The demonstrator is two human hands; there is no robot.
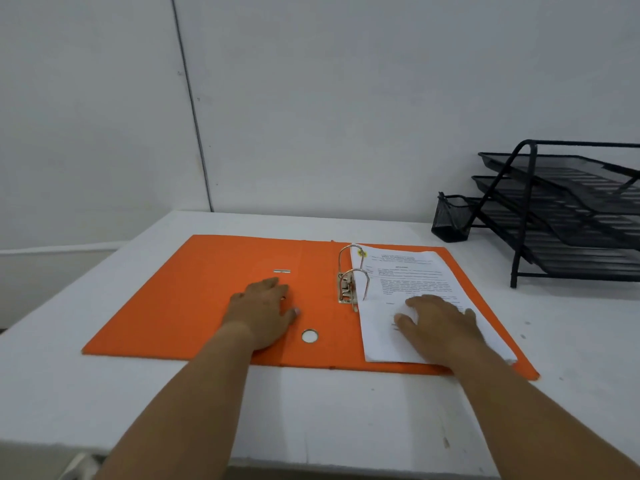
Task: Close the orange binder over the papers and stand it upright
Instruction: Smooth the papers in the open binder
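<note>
Head view. Flat-open orange cardboard lever-arch binder (214, 292) lay on white table (346, 410), left cover spread outward from left hand (263, 311). Left hand flat, fingers apart, gripping nothing, beside spine fold. Right hand (438, 322) flat, open, pressed on white printed papers (398, 271) threaded on metal rings (353, 271). Judged: board stiff, light; papers limp, slippery. Best hold: left cover's far edge.
</note>
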